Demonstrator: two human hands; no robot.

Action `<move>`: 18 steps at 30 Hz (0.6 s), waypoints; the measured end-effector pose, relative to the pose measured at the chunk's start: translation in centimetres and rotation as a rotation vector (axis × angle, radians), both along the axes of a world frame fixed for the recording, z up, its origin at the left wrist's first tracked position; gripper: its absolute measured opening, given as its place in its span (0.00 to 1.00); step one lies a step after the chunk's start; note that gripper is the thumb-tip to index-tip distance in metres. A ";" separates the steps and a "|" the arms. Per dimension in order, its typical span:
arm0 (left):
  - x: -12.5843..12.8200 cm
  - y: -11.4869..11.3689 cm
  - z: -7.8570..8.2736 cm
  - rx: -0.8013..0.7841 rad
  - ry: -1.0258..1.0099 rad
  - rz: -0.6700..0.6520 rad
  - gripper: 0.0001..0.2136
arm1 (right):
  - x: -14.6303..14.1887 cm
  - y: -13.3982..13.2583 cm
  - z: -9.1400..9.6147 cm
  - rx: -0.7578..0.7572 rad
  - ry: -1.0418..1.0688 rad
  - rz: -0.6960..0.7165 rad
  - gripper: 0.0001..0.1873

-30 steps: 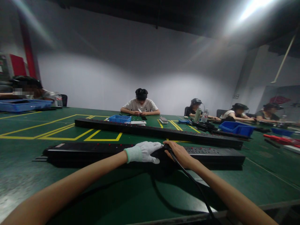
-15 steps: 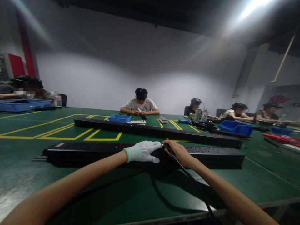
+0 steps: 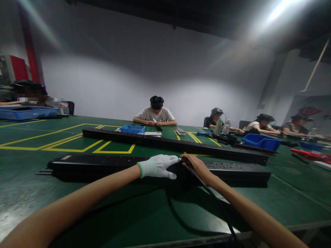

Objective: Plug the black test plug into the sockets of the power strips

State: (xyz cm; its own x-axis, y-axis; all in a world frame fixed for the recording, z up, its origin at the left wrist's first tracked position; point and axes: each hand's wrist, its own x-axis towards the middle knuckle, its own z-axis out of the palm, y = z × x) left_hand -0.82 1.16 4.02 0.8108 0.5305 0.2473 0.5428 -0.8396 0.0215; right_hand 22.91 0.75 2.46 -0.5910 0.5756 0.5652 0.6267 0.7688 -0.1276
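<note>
1. Clock directions centre on the two hands, twelve pointing away from the wearer. A long black power strip with small red dots along its top (image 3: 98, 167) lies directly beneath the hands, stretching from nine to three o'clock on the green tabletop with yellow lines (image 3: 139, 220).
2. The left hand, in a white knitted glove with a pale green cuff (image 3: 161, 167), rests over the strip's middle. Its fingers stretch out together towards three o'clock, the thumb spread apart; whether they pinch anything cannot be told.
3. The bare right hand (image 3: 198, 167), just beside it, has its fingers bent closed around a black plug (image 3: 184, 161) at the strip's top. Whether the plug sits in a socket is hidden.
4. A thin black cable (image 3: 216, 199) runs from the plug towards five o'clock, passing over the table's near edge.
5. Beyond, a second long black strip with red dots (image 3: 176, 144) lies slantwise from ten to two o'clock, apart from the first.
6. A shallow blue plastic tray (image 3: 132, 129) stands at eleven o'clock; a deeper blue plastic bin (image 3: 261, 141) at two. Near twelve, a co-worker in a white shirt (image 3: 156, 115) sits with both hands close together.
</note>
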 end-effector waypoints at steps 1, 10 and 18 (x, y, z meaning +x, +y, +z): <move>0.0 0.0 0.0 -0.001 0.002 0.003 0.36 | 0.0 0.0 0.0 -0.002 -0.004 -0.002 0.15; -0.1 -0.1 0.2 -0.026 0.043 0.107 0.41 | 0.1 -0.2 0.7 -0.013 -0.047 -0.009 0.16; -1.3 -0.3 0.5 -0.100 0.058 0.149 0.41 | -0.1 -0.1 0.2 0.001 -0.050 0.007 0.17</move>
